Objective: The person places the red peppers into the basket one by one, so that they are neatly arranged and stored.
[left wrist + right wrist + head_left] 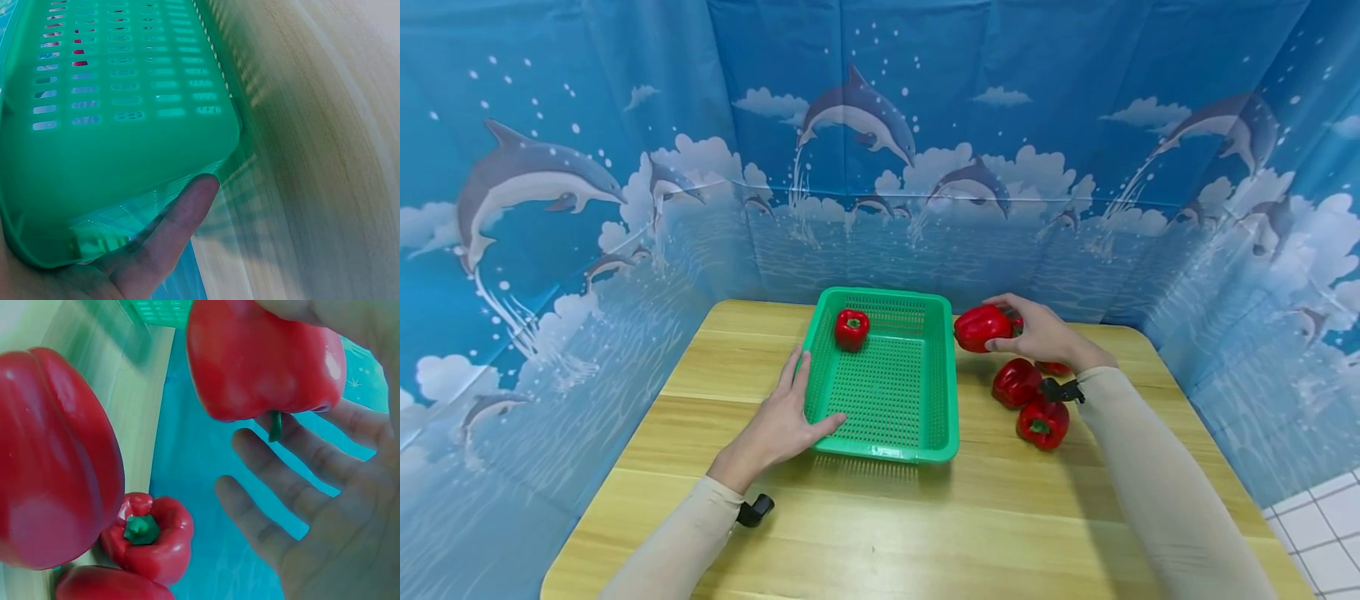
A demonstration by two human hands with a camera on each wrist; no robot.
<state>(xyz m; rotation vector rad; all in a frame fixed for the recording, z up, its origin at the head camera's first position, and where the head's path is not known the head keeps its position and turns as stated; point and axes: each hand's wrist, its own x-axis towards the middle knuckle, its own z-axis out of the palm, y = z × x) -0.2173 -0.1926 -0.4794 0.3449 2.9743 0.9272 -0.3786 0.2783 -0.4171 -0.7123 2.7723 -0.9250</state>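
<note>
From the head view I count five red peppers: one in the green basket (880, 379) at its far left corner, one held pepper (981, 327) gripped by my right hand (1037, 333) just beyond the basket's right rim, and three loose peppers (1017, 382) on the table (925, 533) near its right edge. My left hand (778, 425) lies spread against the basket's near left corner.

Left wrist: thumb (172, 234) under the basket rim.

Right wrist: fingers (275, 512) curl around the held pepper. I see no writing.

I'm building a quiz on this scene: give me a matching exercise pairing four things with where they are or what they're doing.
Things:
1. left hand
2. right hand
3. pepper in the basket
4. green basket

States:
A. lies in the far left corner
B. holds a red pepper above the table
C. rests on the basket's near left rim
D. stands on the table between the hands

Pairs: 1-C, 2-B, 3-A, 4-D
</note>
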